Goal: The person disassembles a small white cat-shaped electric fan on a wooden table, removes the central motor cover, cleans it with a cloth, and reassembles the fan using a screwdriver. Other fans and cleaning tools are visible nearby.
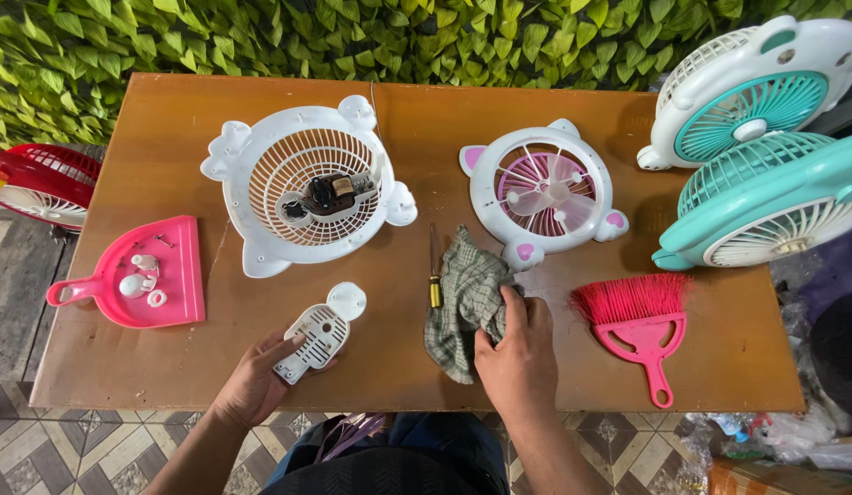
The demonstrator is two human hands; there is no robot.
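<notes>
The checked cloth (464, 312), lying at the front middle of the brown bench (719, 367) beside a screwdriver (435, 275), is clutched by the closed grip of the right hand (519, 357). A small white slotted cover (318, 337), left of it, is held in the left hand (256, 380), its grip curled around the cover's lower end.

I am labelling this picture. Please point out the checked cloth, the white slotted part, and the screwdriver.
checked cloth (462, 312): head view, on its crumpled middle, left of the right hand.
white slotted part (318, 337): head view, on its slotted face, above the left hand's fingers.
screwdriver (435, 275): head view, on its shaft, above the yellow handle.
</notes>
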